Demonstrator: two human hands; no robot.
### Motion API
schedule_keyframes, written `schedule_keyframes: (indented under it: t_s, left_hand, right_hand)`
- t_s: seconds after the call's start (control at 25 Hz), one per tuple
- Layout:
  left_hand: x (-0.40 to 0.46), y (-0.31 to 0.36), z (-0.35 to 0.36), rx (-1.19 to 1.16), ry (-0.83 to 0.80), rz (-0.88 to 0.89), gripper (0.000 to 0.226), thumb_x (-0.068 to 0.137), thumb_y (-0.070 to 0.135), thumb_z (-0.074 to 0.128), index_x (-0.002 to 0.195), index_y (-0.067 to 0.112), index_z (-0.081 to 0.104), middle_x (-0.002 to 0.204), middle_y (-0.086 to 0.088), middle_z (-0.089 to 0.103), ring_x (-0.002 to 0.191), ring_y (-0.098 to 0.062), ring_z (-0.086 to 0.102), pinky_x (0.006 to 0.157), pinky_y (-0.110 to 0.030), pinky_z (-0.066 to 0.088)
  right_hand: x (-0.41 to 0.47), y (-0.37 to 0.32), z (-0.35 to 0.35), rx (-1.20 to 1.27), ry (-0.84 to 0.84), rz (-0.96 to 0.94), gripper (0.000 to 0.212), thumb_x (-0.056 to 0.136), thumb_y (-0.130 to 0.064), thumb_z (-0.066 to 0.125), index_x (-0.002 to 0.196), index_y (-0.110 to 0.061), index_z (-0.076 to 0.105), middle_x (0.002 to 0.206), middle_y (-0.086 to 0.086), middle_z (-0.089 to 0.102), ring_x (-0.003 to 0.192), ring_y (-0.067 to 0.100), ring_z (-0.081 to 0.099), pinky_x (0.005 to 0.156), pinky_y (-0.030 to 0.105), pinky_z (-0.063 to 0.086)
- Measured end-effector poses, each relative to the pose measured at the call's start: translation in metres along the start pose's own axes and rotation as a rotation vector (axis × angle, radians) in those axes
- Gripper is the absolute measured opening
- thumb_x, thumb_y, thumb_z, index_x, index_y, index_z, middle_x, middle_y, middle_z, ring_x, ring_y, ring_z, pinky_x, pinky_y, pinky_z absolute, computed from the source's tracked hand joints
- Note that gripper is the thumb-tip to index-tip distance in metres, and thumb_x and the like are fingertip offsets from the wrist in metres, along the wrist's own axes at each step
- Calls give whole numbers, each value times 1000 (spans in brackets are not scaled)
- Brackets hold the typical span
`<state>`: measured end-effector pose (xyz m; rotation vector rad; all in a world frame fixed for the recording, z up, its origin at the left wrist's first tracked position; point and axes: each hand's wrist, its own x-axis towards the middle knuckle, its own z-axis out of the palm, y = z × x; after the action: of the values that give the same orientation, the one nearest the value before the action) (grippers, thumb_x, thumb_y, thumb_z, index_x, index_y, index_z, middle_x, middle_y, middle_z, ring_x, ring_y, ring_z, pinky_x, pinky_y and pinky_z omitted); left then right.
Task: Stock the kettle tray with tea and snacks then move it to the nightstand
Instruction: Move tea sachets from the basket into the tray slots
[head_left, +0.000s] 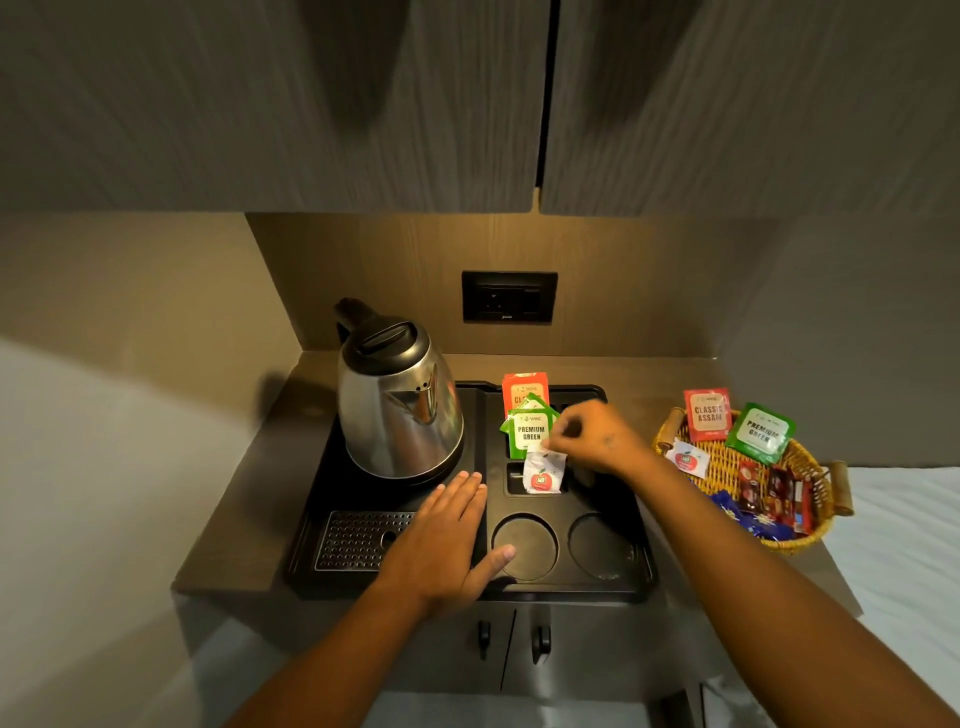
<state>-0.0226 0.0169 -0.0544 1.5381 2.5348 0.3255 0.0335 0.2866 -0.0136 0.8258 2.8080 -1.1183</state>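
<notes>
A black kettle tray (571, 584) sits on the counter with a steel kettle (400, 400) at its back left. Red and green tea packets (530, 428) stand in the tray's back slot. My right hand (597, 439) pinches the top of a white sachet with a red apple mark (543, 473), holding it upright in the slot in front of the tea packets. My left hand (447, 540) lies flat and open on the tray between the drip grate (358, 540) and the left round cup recess (524, 545).
A wicker basket (727, 467) at the right holds a red Classic Assam packet (707, 414), a green Premium Green packet (761, 432), another white sachet (687, 457) and several snack bars. A wall socket (509, 296) is behind the tray. Cupboard doors hang overhead.
</notes>
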Motion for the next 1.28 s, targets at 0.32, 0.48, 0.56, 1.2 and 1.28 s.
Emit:
schedule_keyframes:
  t_s: [0.32, 0.48, 0.56, 1.2, 1.28]
  left_hand:
    - [0, 1, 0, -17, -20, -12, 93, 84, 81, 9, 156, 21, 8, 165, 4, 2, 150, -10, -7, 123, -39, 5]
    - [0, 1, 0, -16, -25, -10, 92, 85, 80, 9, 156, 21, 8, 165, 3, 2, 150, -11, -7, 123, -40, 6]
    - [1, 1, -1, -12, -29, -11, 92, 85, 80, 8, 156, 21, 7, 165, 3, 1, 150, -11, -7, 123, -41, 6]
    - [5, -2, 9, -17, 38, 25, 94, 85, 81, 13, 155, 18, 14, 164, 1, 9, 150, -12, 0, 123, -40, 9]
    - [6, -4, 8, -4, 33, 29, 96, 84, 81, 10, 155, 17, 15, 164, 0, 10, 150, -13, 1, 123, -40, 10]
  right_hand:
    - [40, -1, -16, 61, 32, 81, 17, 83, -10, 67, 90, -25, 66, 90, 1, 68, 85, 16, 64, 72, 32, 54]
    - [48, -5, -18, 37, -22, 86, 15, 83, -5, 66, 87, -19, 68, 93, 4, 67, 89, 19, 63, 79, 36, 55]
    - [50, -8, -24, 32, -37, 76, 13, 84, -5, 66, 87, -18, 69, 97, 4, 67, 92, 18, 62, 82, 35, 53]
    - [-88, 92, -114, -161, 479, 634, 18, 75, -22, 75, 85, -8, 69, 80, 9, 68, 66, 20, 60, 65, 32, 50]
    - [-113, 106, -105, -233, 354, 718, 31, 67, -30, 83, 85, -11, 67, 82, 6, 66, 75, 21, 62, 72, 36, 51]
